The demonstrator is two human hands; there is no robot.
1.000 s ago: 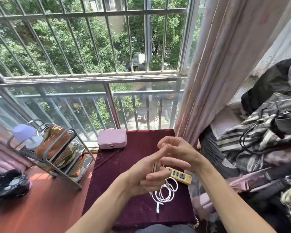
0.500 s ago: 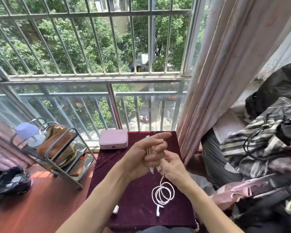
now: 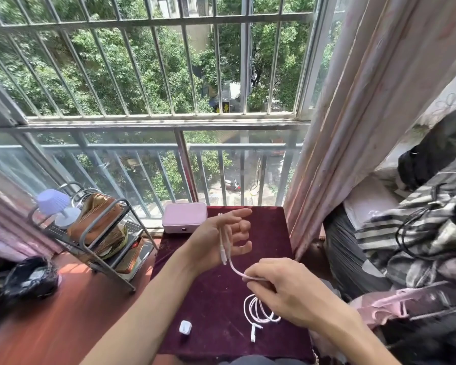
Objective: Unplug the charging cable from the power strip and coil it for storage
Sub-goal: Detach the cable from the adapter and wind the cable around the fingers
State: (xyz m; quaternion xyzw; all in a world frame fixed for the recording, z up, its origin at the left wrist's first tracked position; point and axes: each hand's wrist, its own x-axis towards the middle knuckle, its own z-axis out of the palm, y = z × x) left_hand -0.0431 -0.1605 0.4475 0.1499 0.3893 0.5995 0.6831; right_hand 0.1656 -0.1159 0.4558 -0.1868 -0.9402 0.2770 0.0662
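Nearest the viewer, a white plug adapter (image 3: pixel 185 327) lies on the maroon bench (image 3: pixel 216 299), beside loose loops of the white charging cable (image 3: pixel 256 309). Above the loops, the right hand (image 3: pixel 287 291) has its fingers (image 3: pixel 256 275) closed on the cable. The cable runs up across the left hand (image 3: pixel 221 238), whose fingers (image 3: pixel 237 214) are spread apart. Beyond, a pink box (image 3: pixel 184 217) sits at the bench's far edge.
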